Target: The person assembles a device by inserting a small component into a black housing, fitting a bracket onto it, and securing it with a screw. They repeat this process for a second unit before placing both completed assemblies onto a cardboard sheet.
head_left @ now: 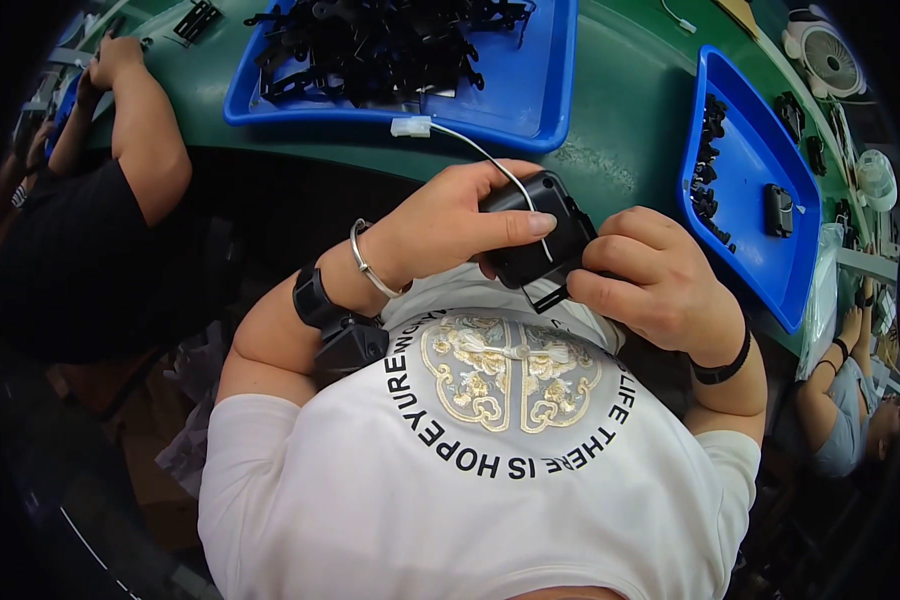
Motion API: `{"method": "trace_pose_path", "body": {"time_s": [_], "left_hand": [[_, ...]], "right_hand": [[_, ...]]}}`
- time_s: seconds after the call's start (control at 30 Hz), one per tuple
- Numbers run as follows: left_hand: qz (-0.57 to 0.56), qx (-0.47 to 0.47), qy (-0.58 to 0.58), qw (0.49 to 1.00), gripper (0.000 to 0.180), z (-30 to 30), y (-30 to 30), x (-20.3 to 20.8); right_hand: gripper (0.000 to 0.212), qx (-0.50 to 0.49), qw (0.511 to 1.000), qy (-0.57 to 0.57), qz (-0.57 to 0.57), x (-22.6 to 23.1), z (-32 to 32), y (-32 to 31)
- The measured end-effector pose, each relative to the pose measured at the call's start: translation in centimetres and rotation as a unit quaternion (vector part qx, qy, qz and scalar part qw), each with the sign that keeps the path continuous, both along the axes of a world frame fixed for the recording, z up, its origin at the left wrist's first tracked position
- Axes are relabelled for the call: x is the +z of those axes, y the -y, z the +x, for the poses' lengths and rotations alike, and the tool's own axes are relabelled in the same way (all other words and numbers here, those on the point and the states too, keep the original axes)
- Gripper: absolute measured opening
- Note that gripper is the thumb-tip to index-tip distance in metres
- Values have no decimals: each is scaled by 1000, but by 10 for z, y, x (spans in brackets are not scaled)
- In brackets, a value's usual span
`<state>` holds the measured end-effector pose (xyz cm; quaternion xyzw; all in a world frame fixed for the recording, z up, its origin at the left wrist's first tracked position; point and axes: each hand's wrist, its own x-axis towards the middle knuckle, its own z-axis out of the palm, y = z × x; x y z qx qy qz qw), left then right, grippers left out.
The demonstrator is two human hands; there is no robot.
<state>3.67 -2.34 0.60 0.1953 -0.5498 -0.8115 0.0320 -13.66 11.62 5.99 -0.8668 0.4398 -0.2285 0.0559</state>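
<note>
My left hand (pixel 460 220) is closed round a black plastic case (pixel 518 264) with rounded corners, held in front of my chest. The left thumb presses a thin white cable (pixel 490 155) against its face. That cable loops up to a white plug connector (pixel 411 127) near the tray's front rim. Against the right side of the case, my right hand (pixel 660 280) pinches a slim black slotted part (pixel 550 298), whose lower end sticks out below the fingers. My right fingers hide the rest of this part, so I cannot tell whether it is attached to the case.
A blue tray (pixel 515 95) heaped with black brackets (pixel 370 50) stands ahead on the green table (pixel 610 150). To the right, another blue tray (pixel 760 265) contains small black parts (pixel 708 165) and a black case (pixel 779 210). Co-workers sit at both sides; a fan (pixel 827 57) stands far right.
</note>
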Motion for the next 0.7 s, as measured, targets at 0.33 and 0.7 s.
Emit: {"method": "trace_pose_path", "body": {"time_s": [0.33,0.7], "left_hand": [[128,96,-75,984,51,1,-11,2],[93,97,-88,987,59,-10,-17,19]], "right_hand": [[13,-47,996,-25,-71,-3,6,4],[10,-88,986,99,-103,13,-9,-13]]}}
